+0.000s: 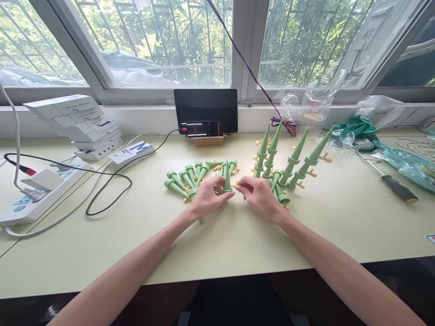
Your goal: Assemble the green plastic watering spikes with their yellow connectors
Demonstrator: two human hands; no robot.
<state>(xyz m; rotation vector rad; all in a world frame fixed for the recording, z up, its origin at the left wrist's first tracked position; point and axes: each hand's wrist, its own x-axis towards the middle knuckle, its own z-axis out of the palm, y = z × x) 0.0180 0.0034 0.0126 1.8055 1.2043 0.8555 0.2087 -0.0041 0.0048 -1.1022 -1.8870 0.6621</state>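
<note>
My left hand (211, 195) is closed round the base of a green cone spike (227, 177), which points upward. Close on its right, my right hand (258, 194) pinches a small tan valve (237, 184) at the side of that spike. Several loose green spikes (173, 177) with tan valves lie behind and left of my left hand. Behind my right hand, tall stacks of green spikes (295, 158) stand upright with tan valves sticking out, and a few more lie at their foot.
A phone (204, 128) leans against a dark tablet (205, 106) at the back. White boxes (79, 120), a power strip (44, 194) and cables occupy the left. On the right lie a screwdriver (397, 188) and green plastic bags (404, 158). The table edge (231, 277) runs beneath my forearms.
</note>
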